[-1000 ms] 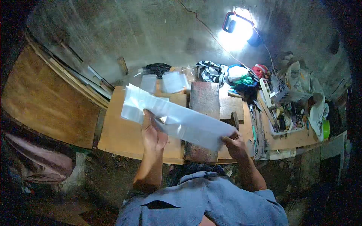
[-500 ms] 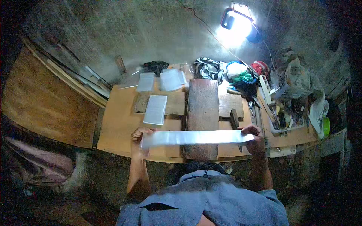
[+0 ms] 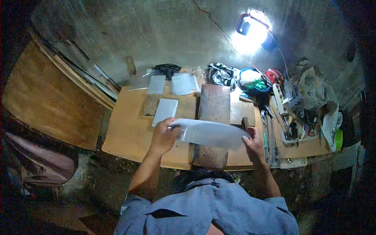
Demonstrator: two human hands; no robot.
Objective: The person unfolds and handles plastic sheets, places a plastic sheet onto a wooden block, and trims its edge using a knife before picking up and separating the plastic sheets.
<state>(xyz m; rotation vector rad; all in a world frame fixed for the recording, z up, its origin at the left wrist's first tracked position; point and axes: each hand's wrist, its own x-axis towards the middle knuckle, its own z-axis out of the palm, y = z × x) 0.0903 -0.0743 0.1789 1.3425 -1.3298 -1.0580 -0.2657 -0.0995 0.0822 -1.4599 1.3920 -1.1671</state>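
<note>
Since the previous frame, both hands have moved closer together and the sheet (image 3: 209,134), pulled out straight then, now bows upward between them. Left hand (image 3: 163,138): we record fingers and thumb pinched on the sheet's left end. Right hand (image 3: 253,144): pinched on its right end. The sheet hangs above the table (image 3: 124,131), toward the front edge, crossing over the plank (image 3: 214,102); it is blurred.

Just beyond the left hand we see a white stack (image 3: 166,109), left of the plank. Two more pale stacks lie by the back edge.

Containers: near the table's right end, a tray (image 3: 300,140) holds mixed small tools, some dark-handled; most are too small for us to identify. A white basket (image 3: 291,94) stands behind it; we cannot make out its contents. A black bag (image 3: 167,69) sits at the back edge, contents hidden.
</note>
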